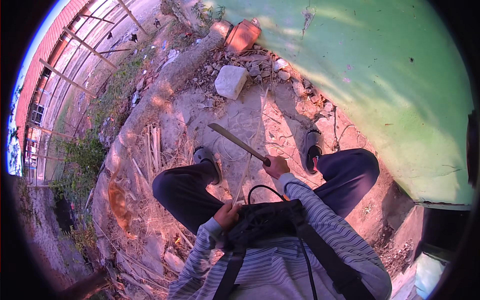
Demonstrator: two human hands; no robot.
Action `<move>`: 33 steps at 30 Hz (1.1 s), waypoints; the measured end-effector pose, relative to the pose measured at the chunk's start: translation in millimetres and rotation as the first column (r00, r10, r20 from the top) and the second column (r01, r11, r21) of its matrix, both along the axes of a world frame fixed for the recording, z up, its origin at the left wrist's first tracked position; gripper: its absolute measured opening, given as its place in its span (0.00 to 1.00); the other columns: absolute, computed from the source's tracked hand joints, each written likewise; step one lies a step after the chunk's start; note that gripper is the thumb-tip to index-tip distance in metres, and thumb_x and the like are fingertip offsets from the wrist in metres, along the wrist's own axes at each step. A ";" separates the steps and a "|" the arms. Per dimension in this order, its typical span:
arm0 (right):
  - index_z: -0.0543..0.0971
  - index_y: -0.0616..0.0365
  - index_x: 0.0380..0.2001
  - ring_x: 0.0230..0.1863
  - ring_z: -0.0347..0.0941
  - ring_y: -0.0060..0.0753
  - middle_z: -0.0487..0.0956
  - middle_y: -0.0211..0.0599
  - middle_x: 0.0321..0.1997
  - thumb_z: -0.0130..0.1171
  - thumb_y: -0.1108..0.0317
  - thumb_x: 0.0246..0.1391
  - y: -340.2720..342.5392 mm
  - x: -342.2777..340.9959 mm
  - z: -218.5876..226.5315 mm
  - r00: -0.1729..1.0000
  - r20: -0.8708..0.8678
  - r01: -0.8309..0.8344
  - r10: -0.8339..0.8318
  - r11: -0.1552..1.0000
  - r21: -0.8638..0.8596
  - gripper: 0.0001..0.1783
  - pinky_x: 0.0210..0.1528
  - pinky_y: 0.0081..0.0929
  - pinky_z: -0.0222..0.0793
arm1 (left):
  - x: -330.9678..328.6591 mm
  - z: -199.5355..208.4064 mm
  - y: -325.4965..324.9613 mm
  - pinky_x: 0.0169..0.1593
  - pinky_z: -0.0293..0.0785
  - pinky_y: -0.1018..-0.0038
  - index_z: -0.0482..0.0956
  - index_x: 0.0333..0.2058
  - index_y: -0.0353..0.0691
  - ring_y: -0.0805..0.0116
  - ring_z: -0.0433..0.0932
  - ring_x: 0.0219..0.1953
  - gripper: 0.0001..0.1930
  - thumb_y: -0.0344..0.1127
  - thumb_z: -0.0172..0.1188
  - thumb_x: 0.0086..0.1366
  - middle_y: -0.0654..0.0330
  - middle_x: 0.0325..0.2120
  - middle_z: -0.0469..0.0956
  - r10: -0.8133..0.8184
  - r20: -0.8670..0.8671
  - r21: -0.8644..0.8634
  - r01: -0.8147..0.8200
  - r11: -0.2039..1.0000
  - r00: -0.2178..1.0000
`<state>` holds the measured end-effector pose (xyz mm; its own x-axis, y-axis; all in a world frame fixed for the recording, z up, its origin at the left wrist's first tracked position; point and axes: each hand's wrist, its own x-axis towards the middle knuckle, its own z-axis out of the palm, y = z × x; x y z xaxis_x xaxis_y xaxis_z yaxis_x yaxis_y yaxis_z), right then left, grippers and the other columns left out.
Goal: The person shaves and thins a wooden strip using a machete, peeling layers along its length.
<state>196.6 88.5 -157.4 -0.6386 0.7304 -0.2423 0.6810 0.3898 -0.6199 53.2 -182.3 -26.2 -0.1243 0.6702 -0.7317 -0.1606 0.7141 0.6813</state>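
Note:
My right hand (276,166) is closed around the dark handle of a machete (235,140). Its long, narrow blade points up and to the left, over the ground between my feet. In my left hand (227,216), held low near my lap, is the near end of a thin, pale strip (243,178) that looks like split bamboo or cane. The strip runs away from me and crosses the blade near its middle; whether the two touch I cannot tell. Its far part (262,107) reaches toward the rubble. The left fingertips are partly hidden by the black gear on my chest.
Pale split sticks (154,147) and shavings lie left of my left leg, by an orange cat (120,202). Ahead are a white block (231,81), rubble and an orange clay pot (243,36). A green wall (390,100) stands to the right, a low ridge (145,112) to the left.

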 end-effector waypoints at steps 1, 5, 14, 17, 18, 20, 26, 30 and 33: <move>0.82 0.48 0.35 0.33 0.81 0.58 0.82 0.50 0.28 0.64 0.53 0.49 -8.3 0.6 10.3 0.999 -0.052 -0.016 0.017 1.000 0.025 0.14 0.38 0.52 0.77 | -1.4 11.0 2.7 0.30 0.68 0.74 0.76 0.41 0.36 0.76 0.68 0.25 0.12 0.40 0.53 0.75 0.67 0.23 0.70 -0.032 -0.050 0.033 0.034 0.999 0.998; 0.82 0.46 0.38 0.37 0.82 0.57 0.84 0.48 0.32 0.62 0.51 0.51 8.5 -1.7 0.6 0.995 0.070 0.067 -0.065 0.997 -0.023 0.15 0.41 0.53 0.78 | -4.3 3.7 -21.5 0.26 0.64 0.76 0.78 0.47 0.39 0.79 0.65 0.22 0.13 0.42 0.51 0.76 0.71 0.21 0.66 -0.153 -0.242 0.339 0.231 0.912 0.958; 0.82 0.50 0.35 0.34 0.82 0.57 0.82 0.48 0.28 0.65 0.54 0.48 -12.2 -4.3 22.4 0.993 -0.034 -0.111 0.110 0.994 -0.002 0.15 0.39 0.50 0.77 | -1.1 36.8 -11.3 0.24 0.58 0.79 0.78 0.39 0.40 0.82 0.63 0.21 0.16 0.47 0.52 0.77 0.73 0.20 0.65 0.054 0.080 -0.057 -0.049 0.997 0.995; 0.82 0.51 0.36 0.35 0.82 0.57 0.83 0.48 0.29 0.65 0.54 0.49 8.9 6.5 -1.1 0.996 0.018 0.088 -0.087 0.996 -0.020 0.15 0.39 0.49 0.77 | -1.4 45.5 -24.7 0.24 0.58 0.80 0.76 0.36 0.40 0.82 0.63 0.21 0.16 0.47 0.52 0.77 0.73 0.20 0.65 -0.003 0.053 -0.018 0.004 1.000 0.999; 0.83 0.51 0.36 0.37 0.82 0.56 0.84 0.49 0.31 0.64 0.54 0.50 19.6 13.9 -11.0 0.982 0.054 0.186 -0.184 0.981 -0.045 0.15 0.41 0.48 0.78 | -2.1 50.7 -27.8 0.24 0.58 0.80 0.76 0.36 0.40 0.82 0.63 0.21 0.16 0.47 0.52 0.77 0.73 0.20 0.65 -0.011 0.053 -0.017 0.012 1.000 0.999; 0.84 0.51 0.36 0.37 0.82 0.56 0.84 0.50 0.32 0.63 0.54 0.50 30.2 32.9 -27.9 0.968 0.099 0.233 -0.230 0.972 -0.022 0.15 0.42 0.48 0.78 | -5.1 60.7 -34.3 0.24 0.58 0.79 0.74 0.34 0.40 0.82 0.63 0.22 0.16 0.47 0.52 0.77 0.73 0.21 0.66 -0.019 0.078 -0.049 0.023 0.999 0.997; 0.83 0.50 0.36 0.35 0.82 0.56 0.84 0.48 0.30 0.64 0.52 0.50 -0.3 14.3 -14.3 0.996 -0.012 0.088 -0.088 0.995 -0.049 0.16 0.40 0.50 0.78 | -5.8 47.4 -45.2 0.25 0.61 0.78 0.75 0.33 0.39 0.82 0.64 0.23 0.18 0.48 0.53 0.76 0.73 0.20 0.65 -0.058 -0.041 -0.036 0.056 0.998 0.997; 0.82 0.49 0.35 0.33 0.82 0.55 0.84 0.47 0.30 0.65 0.51 0.50 -6.8 1.8 4.7 0.998 0.035 -0.056 0.057 0.998 -0.010 0.16 0.38 0.50 0.77 | -2.4 36.4 -54.0 0.26 0.64 0.73 0.75 0.33 0.36 0.75 0.67 0.22 0.18 0.47 0.54 0.76 0.66 0.18 0.69 -0.123 -0.228 0.038 0.135 0.990 0.966; 0.83 0.50 0.36 0.32 0.82 0.53 0.83 0.45 0.28 0.66 0.46 0.52 -5.8 -3.1 4.8 0.998 0.035 -0.057 0.057 0.998 -0.001 0.19 0.36 0.48 0.77 | 6.5 49.4 -47.7 0.29 0.67 0.66 0.74 0.34 0.34 0.64 0.70 0.22 0.19 0.47 0.57 0.74 0.53 0.19 0.72 -0.146 -0.429 0.061 0.190 0.980 0.892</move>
